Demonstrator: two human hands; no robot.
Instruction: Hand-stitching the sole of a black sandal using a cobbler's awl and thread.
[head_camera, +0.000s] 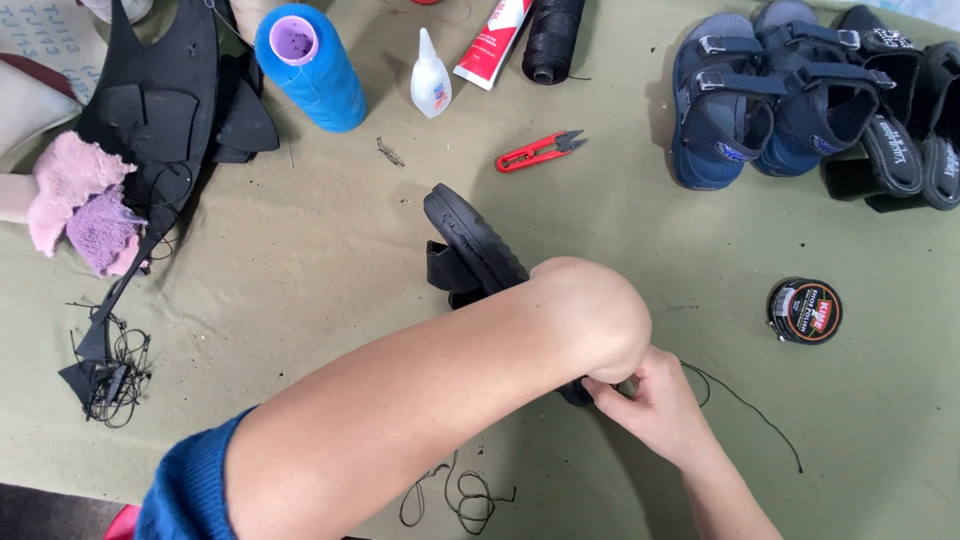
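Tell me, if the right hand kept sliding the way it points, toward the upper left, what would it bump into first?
The right hand already touches the black sandal at its near end, so that sandal comes first. The left hand presses on it too, though how the two overlap in depth is unclear.

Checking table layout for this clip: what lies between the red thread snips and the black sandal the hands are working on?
In the head view, only bare olive cloth separates the red thread snips from the black sandal; nothing lies there.

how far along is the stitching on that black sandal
Done: cannot tell; no finished stitches show. In hand: both hands, left hand and right hand, grip the black rubber-soled sandal, a thin black thread trailing from it. Left: the thread is uncut, and the red thread snips lie apart.
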